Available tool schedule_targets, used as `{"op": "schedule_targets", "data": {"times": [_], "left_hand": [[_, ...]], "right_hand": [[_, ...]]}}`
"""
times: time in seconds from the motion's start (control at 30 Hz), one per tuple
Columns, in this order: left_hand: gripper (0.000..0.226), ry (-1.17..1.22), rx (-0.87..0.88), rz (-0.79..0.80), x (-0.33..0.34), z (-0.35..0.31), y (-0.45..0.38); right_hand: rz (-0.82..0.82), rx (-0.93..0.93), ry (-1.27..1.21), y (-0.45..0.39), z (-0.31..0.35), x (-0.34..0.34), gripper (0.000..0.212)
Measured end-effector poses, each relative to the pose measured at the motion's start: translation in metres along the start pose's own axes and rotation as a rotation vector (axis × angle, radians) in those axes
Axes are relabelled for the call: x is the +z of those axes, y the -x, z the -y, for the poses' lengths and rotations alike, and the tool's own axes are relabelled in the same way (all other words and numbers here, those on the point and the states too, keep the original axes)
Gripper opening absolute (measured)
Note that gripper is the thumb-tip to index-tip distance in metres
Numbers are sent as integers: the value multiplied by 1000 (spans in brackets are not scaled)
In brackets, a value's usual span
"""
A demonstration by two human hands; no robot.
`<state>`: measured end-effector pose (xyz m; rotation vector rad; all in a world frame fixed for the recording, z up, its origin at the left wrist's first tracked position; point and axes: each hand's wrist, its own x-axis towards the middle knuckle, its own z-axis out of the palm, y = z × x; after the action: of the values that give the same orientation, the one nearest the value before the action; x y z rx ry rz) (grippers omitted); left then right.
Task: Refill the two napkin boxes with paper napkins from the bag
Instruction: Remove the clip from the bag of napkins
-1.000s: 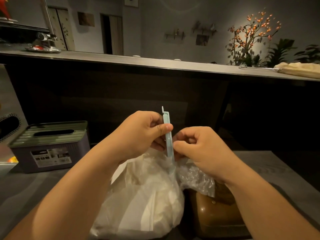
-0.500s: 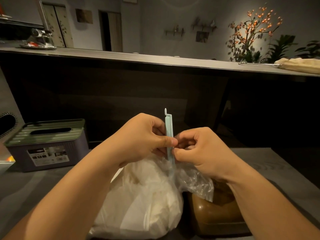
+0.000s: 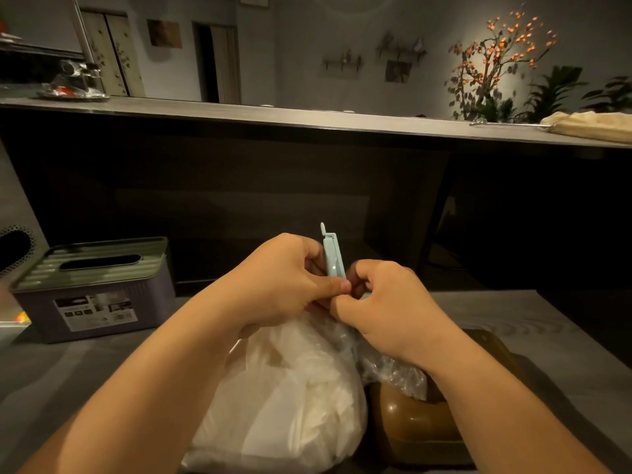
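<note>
The bag [image 3: 284, 398] is sitting on the worktop [image 3: 61, 378], one napkin box [image 3: 94, 289] standing far left, another [image 3: 420, 425] lying just right.

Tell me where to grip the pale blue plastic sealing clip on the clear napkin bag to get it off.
Take the pale blue plastic sealing clip at its free upper end, from above, where the small latch tab sticks up. It stands nearly upright on the gathered neck of the clear plastic napkin bag, and the left hand and right hand already pinch its lower part.

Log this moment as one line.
stage: unclipping bag | left hand: pinches clip | right hand: pinches clip | boxes: unfilled
</note>
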<state>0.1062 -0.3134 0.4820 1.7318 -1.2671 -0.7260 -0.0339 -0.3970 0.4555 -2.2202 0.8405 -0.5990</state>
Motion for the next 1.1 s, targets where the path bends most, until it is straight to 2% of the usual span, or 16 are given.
{"op": "schedule_targets", "data": {"times": [0.1, 0.27, 0.43, 0.53, 0.6, 0.7, 0.77, 0.93, 1.1], "left_hand": [[8, 90, -21, 74, -2, -3, 3], [10, 22, 5, 23, 0, -1, 0], [6, 29, 29, 70, -1, -2, 2], [9, 12, 60, 54, -1, -1, 2], [11, -13, 75, 42, 1, -1, 2], [14, -69, 116, 57, 2, -2, 2], [15, -70, 119, 70, 1, -3, 3], [15, -13, 91, 88, 4, -5, 3], [8, 5, 75, 51, 5, -4, 2]], "right_hand": [[15, 12, -19, 3, -2, 0, 9], [-9, -12, -10, 3, -2, -3, 8], [66, -43, 19, 3, -1, -15, 5], [53, -47, -207, -7, 3, -36, 18], [92, -74, -293, -12, 11, -43, 16], [39, -219, 26, -14, 12, -42, 8], [-3, -270, 134, -12, 12, -44, 9], [47, -267, 92, -14, 8, -51, 8], [15, -217, -32, -19, 8, -45, 9]]}}
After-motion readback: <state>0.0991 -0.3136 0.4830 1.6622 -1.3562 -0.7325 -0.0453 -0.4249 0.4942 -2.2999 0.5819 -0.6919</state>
